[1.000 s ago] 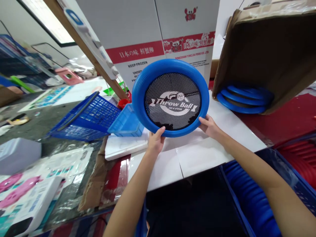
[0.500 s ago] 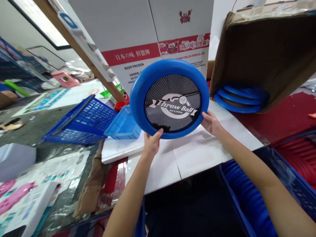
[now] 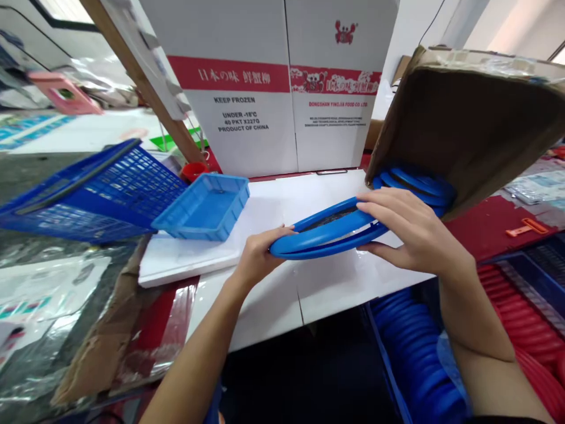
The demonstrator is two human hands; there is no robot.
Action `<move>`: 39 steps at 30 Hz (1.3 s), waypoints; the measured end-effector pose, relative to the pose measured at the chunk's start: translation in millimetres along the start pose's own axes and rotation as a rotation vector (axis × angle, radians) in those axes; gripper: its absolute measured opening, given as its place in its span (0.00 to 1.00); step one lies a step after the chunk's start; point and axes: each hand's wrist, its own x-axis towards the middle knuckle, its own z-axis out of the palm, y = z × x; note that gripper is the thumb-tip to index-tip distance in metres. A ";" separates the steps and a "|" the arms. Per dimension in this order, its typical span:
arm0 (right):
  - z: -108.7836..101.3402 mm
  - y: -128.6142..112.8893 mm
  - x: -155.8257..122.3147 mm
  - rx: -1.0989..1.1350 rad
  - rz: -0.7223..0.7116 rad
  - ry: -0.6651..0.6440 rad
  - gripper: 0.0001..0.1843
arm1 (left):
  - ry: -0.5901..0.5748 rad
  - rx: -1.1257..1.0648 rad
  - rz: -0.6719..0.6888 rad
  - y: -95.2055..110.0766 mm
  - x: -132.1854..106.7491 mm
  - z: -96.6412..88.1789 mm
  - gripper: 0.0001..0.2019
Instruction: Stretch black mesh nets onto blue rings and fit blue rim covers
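A blue-rimmed mesh disc [image 3: 326,238] is held nearly edge-on above the white work surface [image 3: 260,312]. A narrow gap shows along its rim, as if it has two layers. My left hand [image 3: 263,250] is closed on the left end of the rim, thumb on top. At the right end, my right hand [image 3: 408,232] has its fingers over the top and its thumb beneath. The printed face of the disc is mostly hidden at this tilt. Beyond my right hand, several blue discs [image 3: 412,181] lie in an open cardboard box [image 3: 468,129].
Left of the disc stands a shallow blue tray [image 3: 209,209] beside a blue basket [image 3: 101,194]. White printed cartons [image 3: 247,141] form a wall behind. Blue rings [image 3: 410,347] and red rings [image 3: 521,312] fill crates at lower right. An orange tool [image 3: 527,227] lies on the red surface.
The disc has tipped from facing me to nearly edge-on and come lower. My right hand has shifted from the lower right rim to wrap over the right end.
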 end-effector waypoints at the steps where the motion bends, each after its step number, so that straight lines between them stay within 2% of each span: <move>1: -3.6 -4.3 3.1 -0.032 -0.025 -0.045 0.26 | -0.027 0.039 0.077 -2.2 -1.1 -0.6 0.10; 5: -10.3 -20.5 12.8 -0.143 -0.037 -0.217 0.21 | -0.050 0.121 0.263 -7.5 -3.3 -0.1 0.10; 9: -12.6 -33.9 25.0 -0.081 -0.007 -0.477 0.19 | -0.076 0.163 0.374 -4.9 -3.9 3.8 0.08; 11: -12.6 -36.4 32.4 -0.064 0.012 -0.580 0.16 | -0.082 0.178 0.390 -3.2 -4.6 4.6 0.09; 14: -11.2 -36.3 40.6 -0.105 0.044 -0.647 0.11 | -0.078 0.202 0.371 -3.0 -5.6 3.5 0.09; 18: -4.6 -37.4 41.4 -0.172 0.038 -0.638 0.09 | -0.049 0.235 0.375 -5.1 -4.8 1.8 0.08; 21: 3.8 -44.8 39.3 -0.230 0.002 -0.572 0.18 | -0.051 0.251 0.401 -4.3 -4.1 4.3 0.08; 23: 8.7 -51.7 39.6 -0.250 -0.007 -0.574 0.21 | -0.062 0.255 0.423 -2.1 -4.4 8.1 0.09; 26: 11.6 -59.0 42.4 -0.245 0.022 -0.670 0.16 | -0.069 0.265 0.458 1.0 -6.0 15.0 0.08; 29: 12.6 -61.5 44.5 -0.262 0.080 -0.686 0.11 | -0.039 0.294 0.462 1.8 -7.8 19.0 0.08; 34: 21.1 -66.2 43.7 -0.282 0.054 -0.626 0.10 | -0.034 0.291 0.452 0.7 -8.3 14.3 0.07; 37: 16.4 -60.8 39.5 -0.308 0.007 -0.501 0.13 | -0.012 0.222 0.421 0.2 -7.4 8.4 0.08; 39: 4.6 -46.3 33.1 -0.321 0.015 -0.388 0.16 | 0.002 0.138 0.374 -2.6 -6.4 5.0 0.10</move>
